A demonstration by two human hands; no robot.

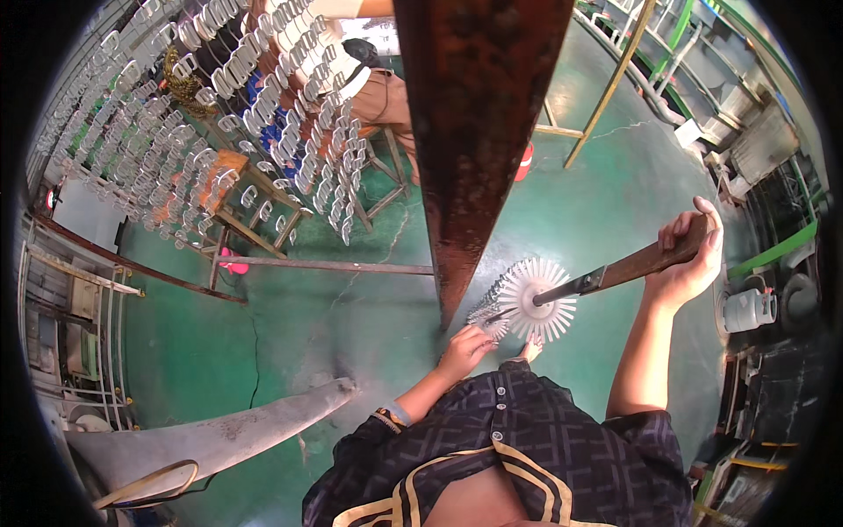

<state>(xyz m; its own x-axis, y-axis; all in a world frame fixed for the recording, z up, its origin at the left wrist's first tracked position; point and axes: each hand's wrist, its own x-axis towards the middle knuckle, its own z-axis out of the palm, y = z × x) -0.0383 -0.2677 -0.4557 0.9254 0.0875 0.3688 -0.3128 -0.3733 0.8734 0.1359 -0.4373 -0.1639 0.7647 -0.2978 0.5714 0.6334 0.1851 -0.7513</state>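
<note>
My right hand point(689, 255) is wrapped round the end of a brown wooden handle point(641, 266). Its dark narrow end meets the hub of a pale wheel of radiating flat strips point(552, 320). Behind the wheel, a column of small grey metal pieces point(485, 309) runs toward the foot of a rusty upright post. My left hand point(464, 353), with bands on its wrist, is low beside these pieces, fingers bent together. What lies between those fingers is too small to make out. A foot point(532, 347) shows just below the wheel.
The rusty post point(470, 132) rises close ahead. Rows of hanging metal loops point(255, 105) fill the upper left, with another person point(386, 97) behind them. A grey curved metal piece point(237, 430) juts in at lower left. A gas cylinder point(746, 311) stands right on the green floor point(351, 325).
</note>
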